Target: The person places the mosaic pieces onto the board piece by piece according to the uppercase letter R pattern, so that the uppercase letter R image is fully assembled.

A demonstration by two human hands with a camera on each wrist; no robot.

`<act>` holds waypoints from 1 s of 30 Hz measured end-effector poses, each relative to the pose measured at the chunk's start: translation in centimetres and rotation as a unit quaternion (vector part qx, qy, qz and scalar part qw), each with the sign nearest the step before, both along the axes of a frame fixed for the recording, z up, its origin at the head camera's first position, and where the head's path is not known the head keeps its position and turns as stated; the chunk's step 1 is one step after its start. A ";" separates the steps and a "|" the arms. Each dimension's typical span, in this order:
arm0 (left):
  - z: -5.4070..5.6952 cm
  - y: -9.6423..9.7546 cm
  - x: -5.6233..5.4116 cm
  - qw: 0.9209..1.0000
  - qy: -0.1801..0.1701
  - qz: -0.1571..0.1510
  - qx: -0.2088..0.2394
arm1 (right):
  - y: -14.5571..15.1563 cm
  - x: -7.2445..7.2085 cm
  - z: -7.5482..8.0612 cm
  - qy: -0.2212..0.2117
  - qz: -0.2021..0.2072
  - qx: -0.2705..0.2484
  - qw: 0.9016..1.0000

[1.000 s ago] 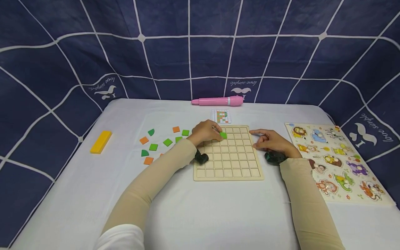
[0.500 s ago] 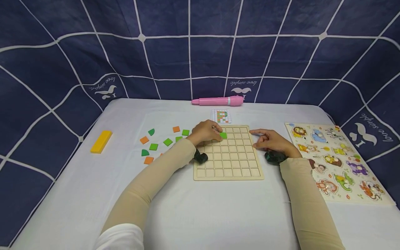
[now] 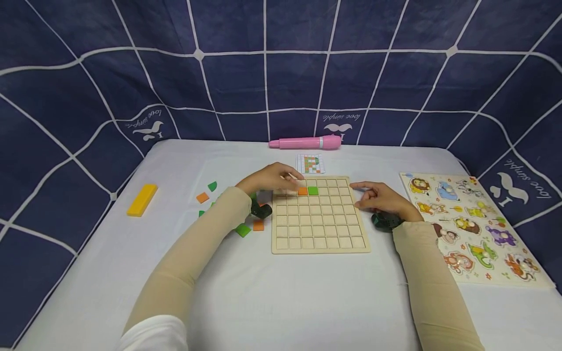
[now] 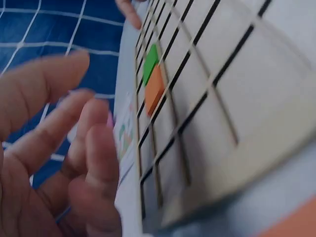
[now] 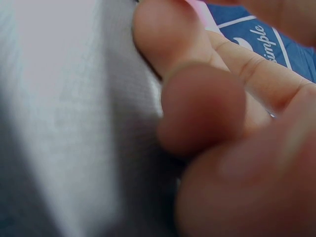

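Observation:
A wooden grid board (image 3: pixel 320 232) lies in the middle of the table. Side by side in its second row sit an orange square tile (image 3: pixel 303 191) and a green square tile (image 3: pixel 312 190); the left wrist view shows them lying in their cells. My left hand (image 3: pixel 271 177) hovers over the board's upper left, its fingers loosely bent and holding nothing. In the left wrist view the fingers (image 4: pixel 101 153) are apart from both tiles. My right hand (image 3: pixel 383 197) rests by the board's right edge, index finger stretched out towards it.
Loose green and orange tiles, such as an orange one (image 3: pixel 202 197), lie left of the board, partly behind my left arm. A pattern card (image 3: pixel 311 164) and pink pen (image 3: pixel 305 142) lie beyond it. A yellow block (image 3: pixel 142 200) is far left, an animal puzzle (image 3: pixel 476 229) right.
My left hand has drawn back to the left from the green tile, and the orange tile beside it now shows. The right hand has stayed in place.

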State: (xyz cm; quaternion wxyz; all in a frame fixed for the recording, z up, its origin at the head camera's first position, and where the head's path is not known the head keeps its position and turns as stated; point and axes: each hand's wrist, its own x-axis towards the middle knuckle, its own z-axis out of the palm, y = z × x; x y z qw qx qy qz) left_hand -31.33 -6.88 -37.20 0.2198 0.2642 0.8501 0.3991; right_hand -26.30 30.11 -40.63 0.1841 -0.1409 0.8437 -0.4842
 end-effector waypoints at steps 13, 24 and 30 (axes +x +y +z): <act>0.1 -7.2 -2.4 0.997 -0.069 0.027 0.016 | 0.1 -0.1 -0.2 0.006 0.004 0.002 1.000; -0.7 -11.6 -3.3 0.991 -0.086 0.102 -0.003 | 0.2 -0.2 -0.2 0.011 0.005 0.005 1.000; -1.4 -12.6 -3.5 0.988 -0.096 0.118 -0.004 | 0.1 0.0 -0.1 0.006 0.007 -0.006 1.000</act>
